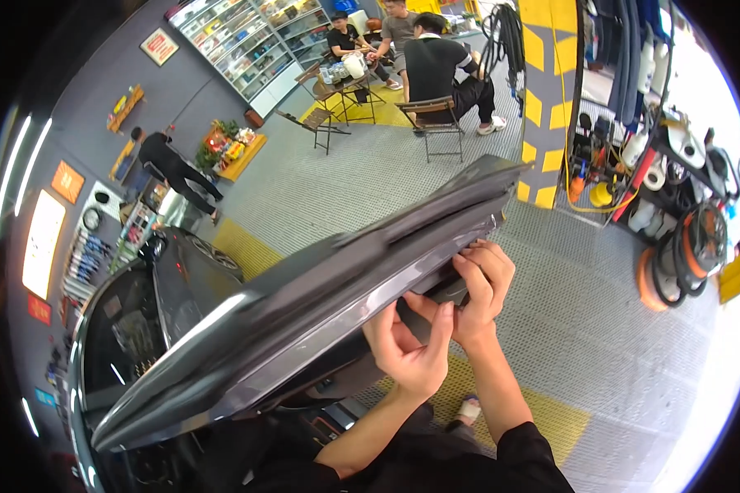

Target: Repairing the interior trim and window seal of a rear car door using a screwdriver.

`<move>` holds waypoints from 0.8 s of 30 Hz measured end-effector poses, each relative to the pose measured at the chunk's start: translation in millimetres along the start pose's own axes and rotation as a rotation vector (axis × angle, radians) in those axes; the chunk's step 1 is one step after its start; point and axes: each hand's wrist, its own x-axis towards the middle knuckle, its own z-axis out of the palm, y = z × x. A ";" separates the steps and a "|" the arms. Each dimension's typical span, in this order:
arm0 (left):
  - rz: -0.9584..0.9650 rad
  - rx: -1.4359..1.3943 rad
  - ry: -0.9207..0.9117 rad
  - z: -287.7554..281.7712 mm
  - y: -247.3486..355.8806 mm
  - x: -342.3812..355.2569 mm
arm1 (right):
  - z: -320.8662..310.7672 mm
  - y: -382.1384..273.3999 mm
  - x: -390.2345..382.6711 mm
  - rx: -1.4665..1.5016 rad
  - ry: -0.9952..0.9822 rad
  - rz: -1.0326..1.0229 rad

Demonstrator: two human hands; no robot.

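Observation:
A long dark grey car panel [329,287] with a glossy edge slants from the lower left to the upper right across the middle. My right hand [481,292] has its fingers curled at the panel's lower edge, near the raised end. Just left of it, my left hand [407,345] is closed against the same edge, thumb up and fingers bent. What the left fingertips hold, if anything, is hidden.
Behind the panel at left stands a dark car [181,287]. A person [164,160] stands by the wall; several others sit around chairs [436,115] at the back. A yellow-striped pillar [538,74], stocked rack [666,156] and orange-black vacuum [686,255] are at right.

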 end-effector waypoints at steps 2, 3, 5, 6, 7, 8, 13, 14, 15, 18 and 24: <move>-0.005 0.054 0.025 3.5 0.4 -7.4 | -6.6 5.9 2.4 0.012 -0.040 -0.058; -0.011 0.058 0.039 5.7 -0.8 -10.0 | -9.9 8.5 4.7 0.021 -0.076 -0.060; -0.068 0.005 0.064 8.7 -2.3 -16.7 | -19.2 7.8 10.5 0.054 -0.124 -0.118; -0.092 -0.035 0.072 10.6 -5.1 -18.7 | -23.0 7.6 16.2 0.070 -0.144 -0.148; -0.047 0.010 0.087 12.7 -7.7 -22.3 | -28.8 7.0 22.6 0.152 -0.208 -0.248; -0.014 0.046 0.095 14.0 -10.6 -26.9 | -35.7 5.4 30.1 0.235 -0.273 -0.344; 0.028 0.270 0.101 38.8 -31.2 -58.5 | -48.2 -5.5 79.7 0.280 -0.650 -0.788; 0.006 0.268 0.133 48.4 -36.8 -65.4 | -43.3 -3.7 90.8 0.289 -0.725 -0.872; -0.037 0.239 0.187 62.8 -41.2 -71.6 | -36.5 -0.2 102.1 0.303 -0.777 -0.945; -0.167 0.102 0.417 109.0 -57.1 -79.8 | -30.8 11.4 124.6 0.258 -0.960 -1.181; -0.163 -0.147 0.977 154.8 -57.6 -23.6 | 14.6 39.3 145.7 0.274 -0.497 -1.661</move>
